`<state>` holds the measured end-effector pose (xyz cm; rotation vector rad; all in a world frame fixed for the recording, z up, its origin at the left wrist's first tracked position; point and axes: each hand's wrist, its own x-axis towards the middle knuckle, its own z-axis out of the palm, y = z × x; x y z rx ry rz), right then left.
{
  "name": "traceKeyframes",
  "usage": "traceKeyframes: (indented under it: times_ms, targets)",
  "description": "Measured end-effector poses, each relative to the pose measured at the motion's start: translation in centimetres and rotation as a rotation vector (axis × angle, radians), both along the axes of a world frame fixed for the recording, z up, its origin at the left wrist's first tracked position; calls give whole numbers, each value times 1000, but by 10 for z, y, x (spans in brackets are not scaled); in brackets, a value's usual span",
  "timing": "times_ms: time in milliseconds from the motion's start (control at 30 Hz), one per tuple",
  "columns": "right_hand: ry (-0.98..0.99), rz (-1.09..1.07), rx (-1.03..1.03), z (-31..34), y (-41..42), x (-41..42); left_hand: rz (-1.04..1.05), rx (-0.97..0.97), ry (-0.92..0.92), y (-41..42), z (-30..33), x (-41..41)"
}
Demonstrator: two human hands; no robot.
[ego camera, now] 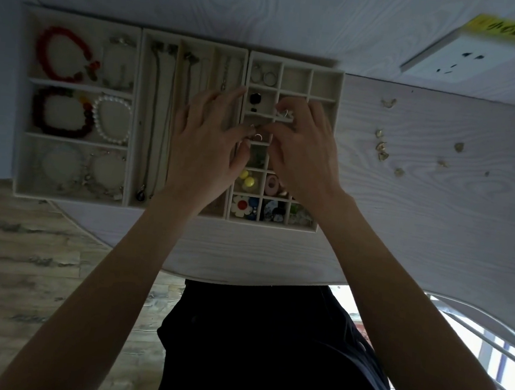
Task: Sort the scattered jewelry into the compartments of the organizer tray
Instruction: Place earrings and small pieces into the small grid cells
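Pale wood-grain tabletop (pixel 405 209), socket plate (pixel 451 61) at far right. Bracelet tray (pixel 23 103) leftmost, filled; necklace tray (pixel 137 120) next; small-cell organizer tray (pixel 329 151) after that. Left hand (pixel 204 145) spread over the necklace tray's right edge, fingertips pinching toward a small ring (pixel 258 137), probably to steady it. Right hand (pixel 301 148) curled, fingertips meeting the left; grip contents unclear. Loose gold earrings (pixel 382 147) on bare table, unsorted.

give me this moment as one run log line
stage: sorting earrings | left hand + right hand: over small-cell tray, handling small earring | unsorted: gold pieces on table
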<state>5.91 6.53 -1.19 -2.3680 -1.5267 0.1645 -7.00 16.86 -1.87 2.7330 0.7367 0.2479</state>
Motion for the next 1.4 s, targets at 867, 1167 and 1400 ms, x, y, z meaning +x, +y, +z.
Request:
traceKeyframes:
  times_ms: [867, 1167, 1400]
  targets:
    - [78, -619, -41, 6, -117, 70, -116, -64, 112, -47, 7, 42]
    - [158, -647, -74, -6, -108, 85, -64, -38, 119, -44, 6, 39]
    - [232, -515, 41, -14, -121, 72, -30, -34, 109, -44, 7, 40]
